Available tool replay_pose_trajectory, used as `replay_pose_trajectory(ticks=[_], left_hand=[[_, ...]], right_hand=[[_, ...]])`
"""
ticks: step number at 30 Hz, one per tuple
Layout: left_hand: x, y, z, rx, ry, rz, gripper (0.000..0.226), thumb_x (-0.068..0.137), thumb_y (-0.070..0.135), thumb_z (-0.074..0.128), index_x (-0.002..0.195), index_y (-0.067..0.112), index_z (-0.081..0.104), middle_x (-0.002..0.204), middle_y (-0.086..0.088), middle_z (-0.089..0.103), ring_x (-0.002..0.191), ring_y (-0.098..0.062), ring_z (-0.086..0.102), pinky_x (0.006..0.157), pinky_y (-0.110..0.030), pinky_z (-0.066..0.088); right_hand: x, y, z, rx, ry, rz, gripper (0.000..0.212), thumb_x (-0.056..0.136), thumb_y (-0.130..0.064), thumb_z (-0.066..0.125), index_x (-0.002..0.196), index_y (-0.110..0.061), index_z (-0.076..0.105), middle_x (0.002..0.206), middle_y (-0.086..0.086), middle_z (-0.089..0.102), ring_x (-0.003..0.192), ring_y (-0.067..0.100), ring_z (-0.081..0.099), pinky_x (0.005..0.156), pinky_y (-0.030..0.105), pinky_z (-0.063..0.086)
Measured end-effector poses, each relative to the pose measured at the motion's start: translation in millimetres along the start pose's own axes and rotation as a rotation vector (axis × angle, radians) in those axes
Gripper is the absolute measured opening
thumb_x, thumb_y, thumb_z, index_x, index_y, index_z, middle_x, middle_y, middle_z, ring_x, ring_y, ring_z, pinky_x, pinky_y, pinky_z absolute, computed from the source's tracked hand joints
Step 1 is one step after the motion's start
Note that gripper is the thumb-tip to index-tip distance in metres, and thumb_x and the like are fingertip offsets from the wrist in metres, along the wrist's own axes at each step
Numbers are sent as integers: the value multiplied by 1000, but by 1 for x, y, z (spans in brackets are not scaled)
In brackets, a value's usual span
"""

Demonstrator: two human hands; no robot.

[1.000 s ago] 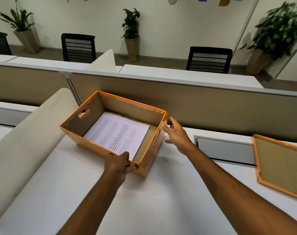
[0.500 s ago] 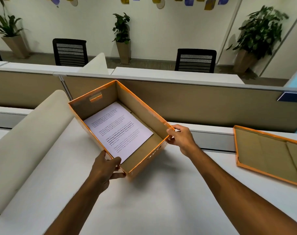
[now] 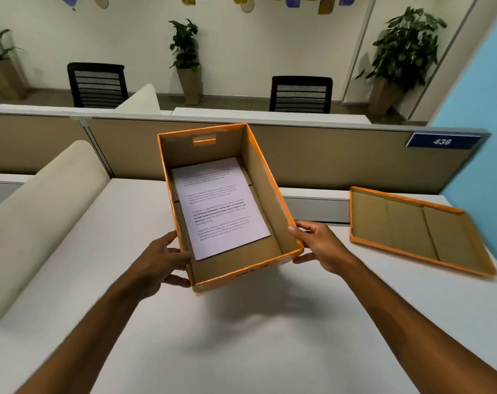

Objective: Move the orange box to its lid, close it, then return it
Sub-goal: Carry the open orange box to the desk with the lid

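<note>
The left hand (image 3: 159, 260) and right hand (image 3: 318, 248) grip the near corners of the open orange box (image 3: 270, 200), held above the white desk (image 3: 241, 336). Paper (image 3: 219, 206) lies inside. The lid (image 3: 417, 231) sits to the right. Farther off are a divider (image 3: 341, 157), chairs and plants.

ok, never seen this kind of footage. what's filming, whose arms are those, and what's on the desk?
There is no robot. A person wears a wide-angle camera on the head, looking forward and down, so the arms are their own. The left hand and right hand grip opposite sides of an open orange box, which seems lifted off the white desk, judging by the shadow below it. A printed sheet lies inside the box. Its lid lies upside down on the desk to the right, apart from the box. Behind runs a tan partition bearing a sign reading 438.
</note>
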State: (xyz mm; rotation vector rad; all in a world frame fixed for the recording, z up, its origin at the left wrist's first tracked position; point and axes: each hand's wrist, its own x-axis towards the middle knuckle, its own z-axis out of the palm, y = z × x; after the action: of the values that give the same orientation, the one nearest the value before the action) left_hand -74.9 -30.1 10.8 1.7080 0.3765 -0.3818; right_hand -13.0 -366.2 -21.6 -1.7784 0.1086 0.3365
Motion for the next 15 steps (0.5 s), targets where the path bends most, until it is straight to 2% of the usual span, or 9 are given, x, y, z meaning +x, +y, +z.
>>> replay_pose_trajectory(ticks=[4, 7, 13, 15], left_hand=[[-21, -6, 27, 47, -39, -16, 74, 85, 10, 72, 149, 25, 37, 106, -16, 73, 90, -34, 73, 67, -52, 62], [-38, -11, 48, 63, -59, -19, 76, 86, 12, 72, 151, 26, 34, 108, -16, 72, 92, -34, 72, 63, -49, 62], [-82, -32, 99, 128, -105, -5, 69, 92, 14, 64, 152, 28, 33, 114, -8, 68, 95, -29, 70, 60, -44, 62], [-96, -42, 114, 130, -112, -9, 67, 93, 13, 62, 152, 28, 33, 115, -7, 68, 96, -28, 70, 58, -43, 61]], right_hand=[[-48, 23, -25, 17, 24, 14, 38, 94, -28, 61, 129, -14, 62, 95, -3, 69, 88, 28, 70, 67, 56, 61], [-84, 39, -43, 51, 53, 25, 36, 94, -24, 62, 129, -13, 63, 95, -1, 70, 85, 27, 71, 66, 58, 61], [-154, 66, -76, 9, 111, 65, 40, 96, -23, 59, 135, -13, 58, 124, 10, 65, 103, 38, 66, 66, 60, 60], [-175, 74, -86, -13, 116, 78, 40, 96, -24, 58, 135, -13, 58, 127, 9, 63, 104, 39, 65, 66, 60, 60]])
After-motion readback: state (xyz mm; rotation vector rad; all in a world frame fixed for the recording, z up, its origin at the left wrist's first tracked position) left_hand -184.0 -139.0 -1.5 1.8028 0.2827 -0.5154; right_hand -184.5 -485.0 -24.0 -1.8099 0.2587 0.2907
